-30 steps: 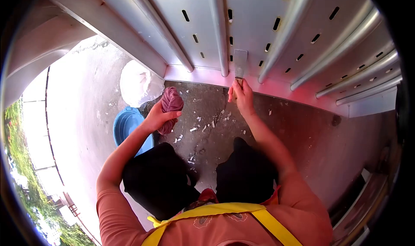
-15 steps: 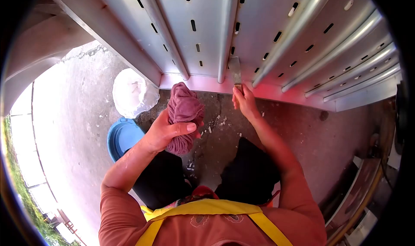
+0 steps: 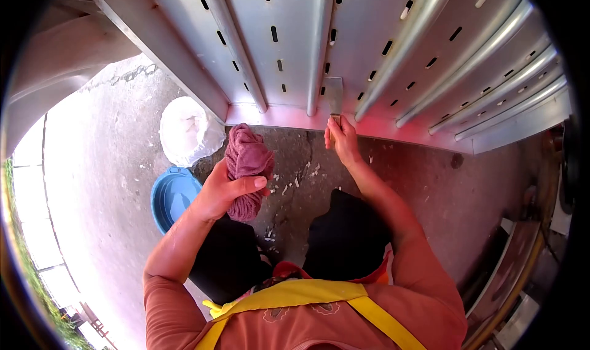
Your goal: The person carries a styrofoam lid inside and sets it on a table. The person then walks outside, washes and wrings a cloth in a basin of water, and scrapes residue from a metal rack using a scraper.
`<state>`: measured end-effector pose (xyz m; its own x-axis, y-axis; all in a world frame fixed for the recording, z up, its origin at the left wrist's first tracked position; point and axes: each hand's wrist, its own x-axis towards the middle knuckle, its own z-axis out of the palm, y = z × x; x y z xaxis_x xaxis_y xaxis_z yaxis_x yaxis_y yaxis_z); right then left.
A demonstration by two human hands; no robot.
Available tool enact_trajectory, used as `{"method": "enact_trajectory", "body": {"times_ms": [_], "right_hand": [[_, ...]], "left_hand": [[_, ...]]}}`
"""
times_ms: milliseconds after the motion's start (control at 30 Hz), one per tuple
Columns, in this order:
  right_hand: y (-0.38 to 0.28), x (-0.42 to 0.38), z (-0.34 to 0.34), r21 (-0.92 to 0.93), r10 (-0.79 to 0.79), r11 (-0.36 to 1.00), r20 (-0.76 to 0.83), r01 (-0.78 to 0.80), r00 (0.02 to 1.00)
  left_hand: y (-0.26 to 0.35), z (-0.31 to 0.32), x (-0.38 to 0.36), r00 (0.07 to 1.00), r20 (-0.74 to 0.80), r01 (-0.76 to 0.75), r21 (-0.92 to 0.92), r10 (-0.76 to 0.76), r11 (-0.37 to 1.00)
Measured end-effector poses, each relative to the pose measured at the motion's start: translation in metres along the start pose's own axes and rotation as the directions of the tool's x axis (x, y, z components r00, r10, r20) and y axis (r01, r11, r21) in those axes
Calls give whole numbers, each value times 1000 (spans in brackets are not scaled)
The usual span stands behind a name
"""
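My left hand point(image 3: 222, 190) is closed round a bunched mauve cloth point(image 3: 249, 156), thumb pressed across its front, held above my knee. In my right hand point(image 3: 344, 142) is a putty knife point(image 3: 333, 97), gripped by its wooden handle. Its flat metal blade points up and overlaps the lower part of a slotted metal panel point(image 3: 295, 55), between two of the panel's raised ribs. Along the panel's foot runs a pale ledge point(image 3: 276, 117), just beyond my right fingers.
A blue basin point(image 3: 169, 196) stands on the concrete floor point(image 3: 117, 184) left of my left arm, with a white plastic bag point(image 3: 189, 132) behind it. Small white scraps point(image 3: 297, 181) lie on the floor between my knees and the panel. Wooden boards point(image 3: 510, 270) lean at the right.
My left hand has shifted slightly left and down with the cloth. The putty knife has moved a little, its blade turned more upright against the panel.
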<state>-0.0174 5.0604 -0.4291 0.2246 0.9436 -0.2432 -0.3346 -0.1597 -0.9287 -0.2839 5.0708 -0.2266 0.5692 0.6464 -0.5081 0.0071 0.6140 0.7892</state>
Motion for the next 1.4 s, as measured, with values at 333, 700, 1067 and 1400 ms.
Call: {"method": "enact_trajectory", "body": {"times_ms": [333, 700, 1067, 1400], "right_hand": [[-23, -1, 6, -217, -118, 971, -83, 97, 990], [-52, -13, -11, -593, -67, 805, -46, 27, 997], [-66, -20, -22, -223, 111, 971, 95, -87, 989], [-62, 12, 22, 110, -128, 987, 66, 120, 990]], "left_hand": [[-1, 1, 16, 997, 69, -44, 95, 37, 995], [3, 2, 14, 997, 76, -6, 106, -2, 994], [1, 4, 17, 993, 115, -27, 156, 9, 987], [8, 8, 17, 990, 138, -21, 178, -4, 984]]}}
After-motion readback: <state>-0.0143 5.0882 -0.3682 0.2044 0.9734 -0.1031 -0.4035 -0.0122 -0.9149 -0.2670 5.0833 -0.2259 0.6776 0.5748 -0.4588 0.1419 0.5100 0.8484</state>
